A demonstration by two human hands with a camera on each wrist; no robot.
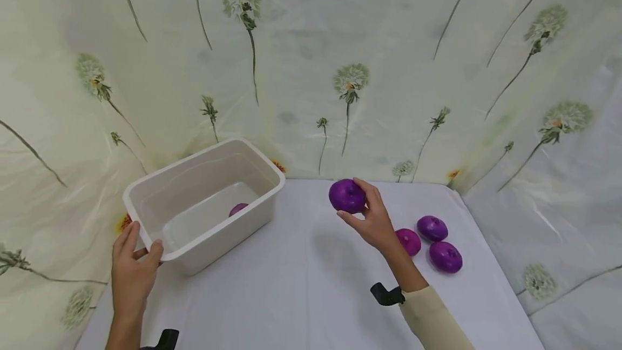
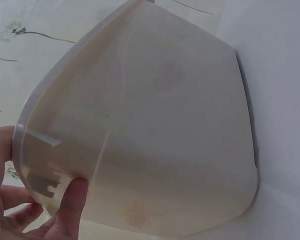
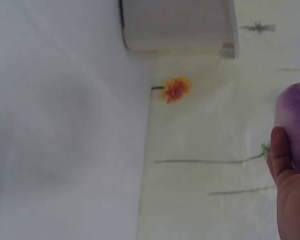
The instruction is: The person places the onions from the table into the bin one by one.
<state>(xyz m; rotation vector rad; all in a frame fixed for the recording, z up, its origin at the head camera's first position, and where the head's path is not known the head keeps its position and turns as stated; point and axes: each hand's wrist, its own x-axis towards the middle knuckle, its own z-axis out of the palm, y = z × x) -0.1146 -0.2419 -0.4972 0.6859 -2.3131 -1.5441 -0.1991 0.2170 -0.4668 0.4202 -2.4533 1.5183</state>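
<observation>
My right hand (image 1: 375, 224) holds a glossy, round purple fruit or vegetable (image 1: 346, 196) above the white table, thumb below and fingers on its far side. In the right wrist view, the purple piece (image 3: 291, 117) shows pale streaks at the right edge. My left hand (image 1: 132, 274) grips the near left end of an off-white plastic bin (image 1: 228, 244) by its rim. In the left wrist view, a thumb (image 2: 75, 200) touches the bin's outer end wall (image 2: 175, 120). One purple piece (image 1: 238, 209) lies inside the bin, partly hidden by the near wall.
On the table's right side lie a magenta piece (image 1: 408, 241), partly behind my right forearm, and two purple ones, one farther back (image 1: 432, 228) and one nearer (image 1: 445, 257). A dandelion-print sheet (image 1: 301, 69) hangs behind the white tablecloth (image 1: 272, 296) and along both sides.
</observation>
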